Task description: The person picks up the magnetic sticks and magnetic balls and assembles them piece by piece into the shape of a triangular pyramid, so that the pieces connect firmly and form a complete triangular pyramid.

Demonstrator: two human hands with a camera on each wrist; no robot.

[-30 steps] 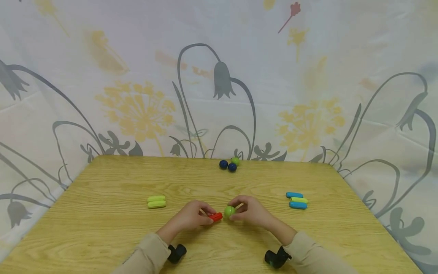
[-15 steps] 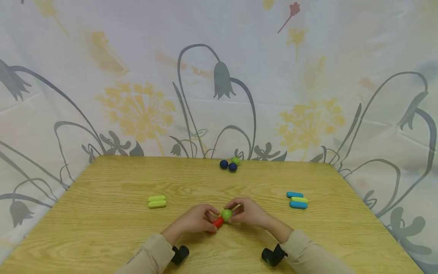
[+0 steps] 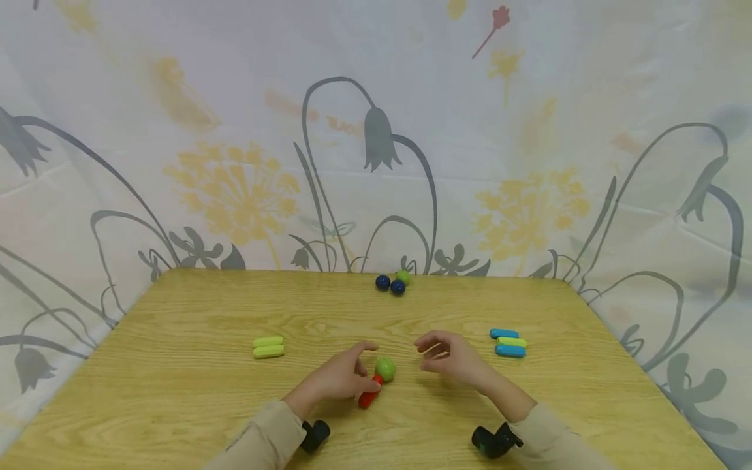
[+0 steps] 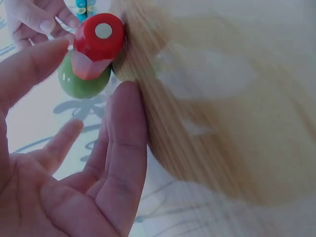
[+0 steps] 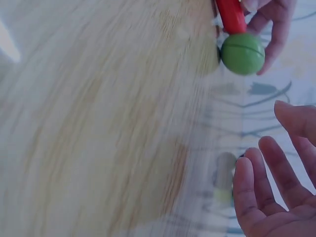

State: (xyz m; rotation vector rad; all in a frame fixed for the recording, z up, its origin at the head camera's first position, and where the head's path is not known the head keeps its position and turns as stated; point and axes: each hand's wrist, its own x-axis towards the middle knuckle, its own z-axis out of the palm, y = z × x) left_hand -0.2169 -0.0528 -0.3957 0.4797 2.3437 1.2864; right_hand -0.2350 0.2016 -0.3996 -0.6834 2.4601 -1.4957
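A short red rod [image 3: 370, 391] with a green ball [image 3: 385, 369] stuck on its far end lies on the wooden table [image 3: 194, 307] near the front middle. My left hand [image 3: 360, 364] hovers just left of it with fingers loosely spread; none of them curls round the rod. My right hand [image 3: 431, 351] is open and apart from the ball, a little to its right. In the left wrist view the red rod [image 4: 98, 42] and green ball [image 4: 84, 81] sit just beyond my straight fingers [image 4: 123, 133]. The right wrist view shows the green ball [image 5: 242, 53] and my relaxed fingers [image 5: 269, 173].
Two lime rods [image 3: 268, 346] lie at the left. A stack of two blue rods and one lime rod [image 3: 509, 343] lies at the right. Two dark blue balls and a green one [image 3: 392, 282] sit at the far edge. A flowered curtain hangs behind.
The green ball was brought onto the red rod's end. My right hand has let go of the ball and drawn back to the right; my left hand has loosened off the rod.
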